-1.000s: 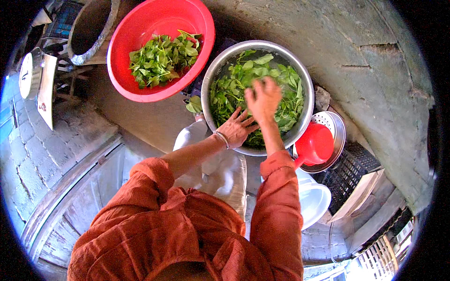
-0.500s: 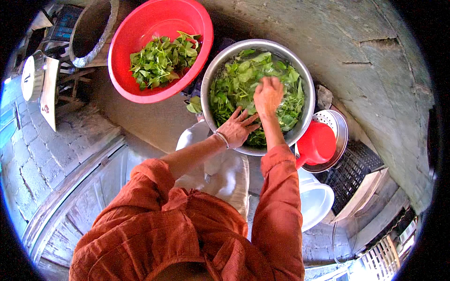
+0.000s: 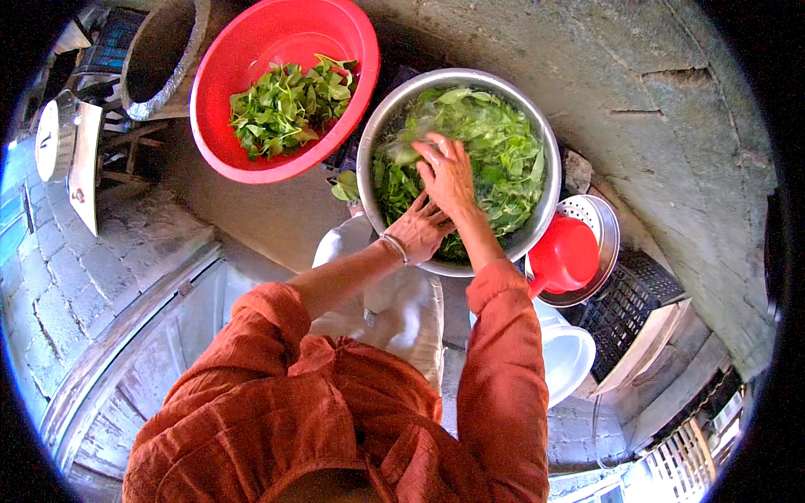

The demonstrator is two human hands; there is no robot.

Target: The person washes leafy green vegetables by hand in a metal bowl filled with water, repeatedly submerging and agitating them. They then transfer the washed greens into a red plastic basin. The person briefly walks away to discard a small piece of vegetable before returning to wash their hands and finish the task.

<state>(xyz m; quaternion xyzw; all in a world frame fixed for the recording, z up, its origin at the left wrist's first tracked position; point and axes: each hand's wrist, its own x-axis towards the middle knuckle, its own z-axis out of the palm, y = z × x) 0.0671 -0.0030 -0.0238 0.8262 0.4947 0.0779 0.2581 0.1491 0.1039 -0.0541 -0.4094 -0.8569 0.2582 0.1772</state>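
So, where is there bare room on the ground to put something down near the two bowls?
One free patch is the bare concrete below the red basin, left of the steel bowl. Another is the grey slab right of the steel bowl. It is crowded at the steel bowl's lower right: red scoop, metal lid, black crate.

The left hand's point(image 3: 419, 228) fingertips vanish beneath the leafy greens point(image 3: 495, 151) (wet ones), and the right hand point(image 3: 447, 172) hides others.
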